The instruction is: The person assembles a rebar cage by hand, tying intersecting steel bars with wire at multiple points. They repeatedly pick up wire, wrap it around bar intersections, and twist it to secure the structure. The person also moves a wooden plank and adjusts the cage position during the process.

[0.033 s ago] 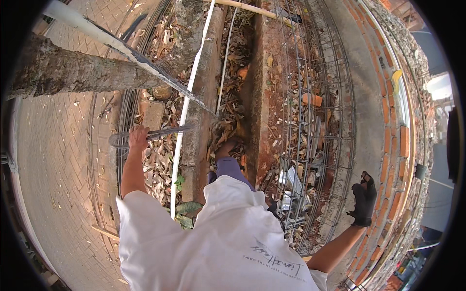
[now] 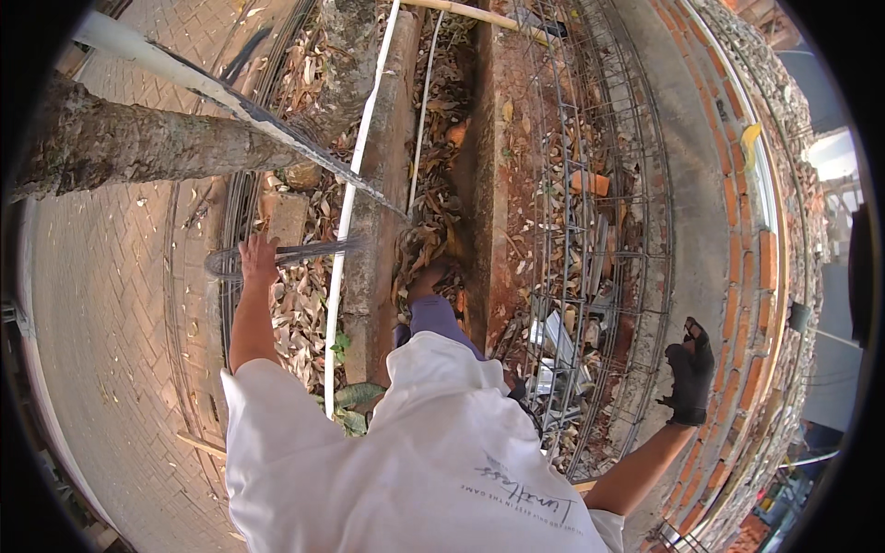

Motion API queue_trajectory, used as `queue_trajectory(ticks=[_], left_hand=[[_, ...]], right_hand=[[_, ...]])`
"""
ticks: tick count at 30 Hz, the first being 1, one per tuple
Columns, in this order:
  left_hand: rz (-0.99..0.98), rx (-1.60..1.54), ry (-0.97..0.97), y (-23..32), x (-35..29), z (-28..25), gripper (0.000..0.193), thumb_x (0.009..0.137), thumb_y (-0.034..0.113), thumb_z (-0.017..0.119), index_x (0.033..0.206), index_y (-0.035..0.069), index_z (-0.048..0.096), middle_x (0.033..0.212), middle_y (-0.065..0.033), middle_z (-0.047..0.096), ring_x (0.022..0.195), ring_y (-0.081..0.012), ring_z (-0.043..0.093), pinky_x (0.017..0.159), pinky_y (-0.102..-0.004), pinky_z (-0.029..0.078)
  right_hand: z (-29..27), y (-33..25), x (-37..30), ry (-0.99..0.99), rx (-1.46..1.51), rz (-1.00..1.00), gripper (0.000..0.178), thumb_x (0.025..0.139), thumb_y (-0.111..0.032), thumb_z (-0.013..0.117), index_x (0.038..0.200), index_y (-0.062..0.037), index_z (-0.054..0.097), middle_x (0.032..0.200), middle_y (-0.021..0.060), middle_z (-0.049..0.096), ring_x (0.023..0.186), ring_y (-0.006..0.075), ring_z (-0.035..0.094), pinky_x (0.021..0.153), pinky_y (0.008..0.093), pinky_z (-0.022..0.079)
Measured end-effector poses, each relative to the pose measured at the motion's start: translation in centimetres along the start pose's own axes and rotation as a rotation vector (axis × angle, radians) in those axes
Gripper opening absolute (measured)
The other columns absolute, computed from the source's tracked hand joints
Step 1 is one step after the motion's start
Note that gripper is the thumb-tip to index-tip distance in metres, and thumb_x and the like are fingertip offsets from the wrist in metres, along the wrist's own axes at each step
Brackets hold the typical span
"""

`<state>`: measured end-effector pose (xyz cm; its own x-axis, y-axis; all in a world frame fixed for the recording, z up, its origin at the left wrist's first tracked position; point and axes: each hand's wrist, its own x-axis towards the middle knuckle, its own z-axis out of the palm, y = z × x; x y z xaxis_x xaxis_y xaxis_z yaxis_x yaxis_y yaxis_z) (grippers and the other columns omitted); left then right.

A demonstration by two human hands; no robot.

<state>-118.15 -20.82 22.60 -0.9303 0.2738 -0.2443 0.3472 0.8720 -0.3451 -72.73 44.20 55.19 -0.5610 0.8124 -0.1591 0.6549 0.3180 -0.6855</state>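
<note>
My bare left hand [image 2: 259, 258] is over a looped bundle of thin dark wire [image 2: 309, 251], its fingers stretched out and apart. The wire's rounded bend lies left of the hand. Its loose end reaches across dry leaves and a white pipe [image 2: 348, 221] towards a concrete edge. Whether the palm presses on the wire is hidden. My right hand [image 2: 690, 373], in a black glove with bare fingertips, is held out beside the low brick wall [image 2: 745, 304]. Its fingers are apart, with nothing visible in them.
Long steel rebar cages [image 2: 572, 240] run along the right side. A leaf-filled trench [image 2: 435, 198] lies ahead between concrete edges [image 2: 373, 304]. At upper left, a tree trunk [image 2: 138, 138] and a slanting pale pole [image 2: 230, 100] cross above the paving [image 2: 101, 276].
My left hand's fingers have loosened from around the wire bundle and stretched out. The right hand stays nearly in place.
</note>
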Motion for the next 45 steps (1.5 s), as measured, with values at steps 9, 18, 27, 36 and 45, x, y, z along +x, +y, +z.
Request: queue_trajectory(ticks=[9,18,27,36,45], left_hand=[[0.501,-0.802,-0.019,21.3,-5.3,-15.2,0.052,0.088,0.030,0.078,0.134,0.007,0.066,0.132,-0.0183,0.067,0.129,-0.0378,0.059,0.111,-0.0464,0.048],[1.385,-1.674,-0.347,40.6,-15.8,-40.8,0.060,0.088,0.025,0.082,0.140,0.004,0.062,0.109,-0.0120,0.074,0.099,-0.0202,0.070,0.087,-0.0369,0.055],[1.675,-1.445,0.203,42.0,-6.7,-42.0,0.018,0.083,0.018,0.088,0.081,0.004,0.077,0.072,-0.0077,0.073,0.059,-0.0176,0.067,0.053,-0.0319,0.047],[1.785,-1.027,-0.670,45.0,-9.9,-40.9,0.029,0.092,0.024,0.076,0.110,0.002,0.078,0.082,-0.0082,0.074,0.070,-0.0125,0.064,0.065,-0.0325,0.050],[1.814,-1.138,-0.569,43.9,-5.3,-44.0,0.027,0.096,0.023,0.075,0.105,-0.002,0.077,0.099,-0.0140,0.079,0.094,-0.0198,0.074,0.085,-0.0345,0.055]], right_hand=[[7.4,-3.7,-2.4,-0.056,0.022,-0.305,0.044,0.097,0.001,0.058,0.140,-0.0059,0.060,0.096,0.0057,0.067,0.083,0.0188,0.065,0.078,0.0311,0.052],[7.4,-5.7,-5.3,0.025,0.114,-0.590,0.034,0.089,0.000,0.069,0.122,-0.0064,0.065,0.114,0.0205,0.072,0.102,0.0400,0.072,0.089,0.0420,0.057],[-3.0,0.1,-12.3,0.282,-0.090,-0.236,0.010,0.082,0.003,0.077,0.091,0.0002,0.076,0.077,0.0176,0.069,0.080,0.0325,0.067,0.077,0.0387,0.052],[8.0,-1.1,-8.6,0.199,0.029,-0.227,0.004,0.085,-0.004,0.076,0.087,-0.0006,0.075,0.076,0.0182,0.066,0.074,0.0325,0.064,0.075,0.0420,0.052],[3.9,-5.6,-7.5,0.187,0.142,-0.019,0.005,0.084,0.008,0.074,0.087,0.0052,0.076,0.079,0.0075,0.065,0.073,0.0173,0.059,0.073,0.0293,0.048]])
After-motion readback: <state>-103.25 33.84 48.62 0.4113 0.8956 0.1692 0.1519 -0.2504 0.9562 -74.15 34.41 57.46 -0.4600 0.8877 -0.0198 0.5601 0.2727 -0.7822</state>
